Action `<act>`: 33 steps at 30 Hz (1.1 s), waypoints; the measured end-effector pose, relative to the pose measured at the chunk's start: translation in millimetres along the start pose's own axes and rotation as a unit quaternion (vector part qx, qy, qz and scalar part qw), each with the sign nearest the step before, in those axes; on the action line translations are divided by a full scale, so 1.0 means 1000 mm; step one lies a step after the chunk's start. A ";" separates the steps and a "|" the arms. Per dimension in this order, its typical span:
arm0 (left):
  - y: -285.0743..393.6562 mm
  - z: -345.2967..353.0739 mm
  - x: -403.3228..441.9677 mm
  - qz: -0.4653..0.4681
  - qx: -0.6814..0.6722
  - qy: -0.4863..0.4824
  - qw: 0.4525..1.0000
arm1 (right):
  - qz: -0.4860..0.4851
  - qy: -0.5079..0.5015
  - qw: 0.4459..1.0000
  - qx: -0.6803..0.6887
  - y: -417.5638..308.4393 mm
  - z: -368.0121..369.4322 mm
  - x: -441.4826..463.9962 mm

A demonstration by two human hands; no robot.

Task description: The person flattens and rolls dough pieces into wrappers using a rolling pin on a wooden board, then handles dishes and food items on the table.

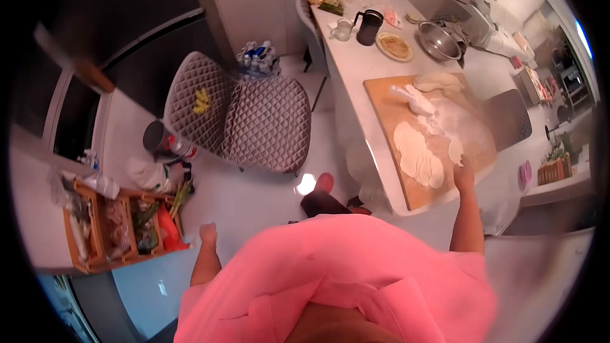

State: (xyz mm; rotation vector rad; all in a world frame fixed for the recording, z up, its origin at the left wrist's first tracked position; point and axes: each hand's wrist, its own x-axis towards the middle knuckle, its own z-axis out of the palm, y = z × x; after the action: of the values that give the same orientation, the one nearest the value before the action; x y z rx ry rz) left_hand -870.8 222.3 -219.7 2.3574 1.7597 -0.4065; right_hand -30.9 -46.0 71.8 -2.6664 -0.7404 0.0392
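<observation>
Over the lower right part of a floured wooden board (397,146), my right hand (464,174) is at the edge of a small piece of flat dough (455,150). Its fingertips are too small to make out clearly. To its left lie overlapping flat dough rounds (416,155). Farther back on the board are a white bag-like item (416,100), loose flour and a larger lump of dough (438,82). My left hand (208,233) hangs low over the floor, away from the table, and its fingers are not distinct.
A metal bowl (439,41), a plate with a flatbread (394,46) and a black jug (369,27) stand behind the board. A quilted chair (267,124) is left of the table. Wooden crates of vegetables (127,225) sit at the far left.
</observation>
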 end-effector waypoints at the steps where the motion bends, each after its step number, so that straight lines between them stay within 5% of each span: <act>1: 0.015 0.003 0.030 0.031 -0.010 0.040 0.999 | -0.017 0.014 1.000 0.002 0.002 0.004 0.011; 2: 0.030 0.000 0.053 0.036 -0.009 0.037 0.999 | -0.033 0.022 0.999 0.001 0.000 0.004 0.020; 4: 0.076 -0.017 0.105 -0.121 -0.357 0.071 0.923 | -0.024 0.021 0.999 0.031 -0.011 0.017 0.051; 10: 0.232 -0.089 0.226 -0.013 -0.301 -0.101 0.948 | -0.073 0.021 0.984 0.162 -0.093 0.053 0.144; 11: 0.249 -0.094 0.251 0.023 -0.290 -0.116 0.950 | -0.077 0.013 0.983 0.164 -0.106 0.058 0.154; 12: 0.252 -0.084 0.282 0.160 -0.233 -0.066 0.957 | -0.081 0.007 0.983 0.166 -0.119 0.062 0.164; 18: 0.389 -0.285 0.368 0.098 -0.357 -0.040 0.928 | -0.107 -0.054 0.977 0.176 -0.188 0.078 0.192; 21: 0.439 -0.336 0.445 0.204 -0.432 0.061 0.877 | -0.101 -0.090 0.969 0.204 -0.205 0.086 0.194; 25: 0.514 -0.446 0.502 0.208 -0.439 0.028 0.873 | -0.089 -0.117 0.961 0.236 -0.237 0.094 0.217; 31: 0.620 -0.503 0.611 0.126 -0.613 -0.129 0.769 | -0.223 -0.004 0.958 0.178 -0.317 0.118 0.312; 33: 0.654 -0.503 0.647 0.119 -0.576 -0.167 0.791 | -0.225 0.007 0.962 0.152 -0.358 0.124 0.354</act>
State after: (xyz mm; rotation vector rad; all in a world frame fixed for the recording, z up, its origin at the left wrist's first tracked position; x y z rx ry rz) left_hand -15.3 772.0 35.3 1.4242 0.9975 0.2514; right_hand 82.3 458.6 110.8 -2.1563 -1.2115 0.0134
